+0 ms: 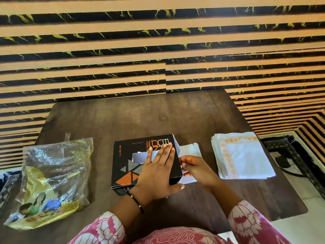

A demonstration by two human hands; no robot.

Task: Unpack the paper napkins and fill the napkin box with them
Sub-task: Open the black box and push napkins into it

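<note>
While your left hand (156, 170) lies flat and open on top of the black box (126, 166) at the middle of the surface (140, 117), your right hand (195, 167) pinches white napkins (190, 150) at the box's open 3 o'clock end. A stack (244, 157) lies farther toward 3 o'clock, well apart. At 9 o'clock lies the crumpled wrapper (52, 176).

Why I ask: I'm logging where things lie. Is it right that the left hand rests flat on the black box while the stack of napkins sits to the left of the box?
Not quite. The head view shows the left hand flat on the black box, but the stack of napkins sits to the right of the box. The plastic wrapper lies on the left.
</note>
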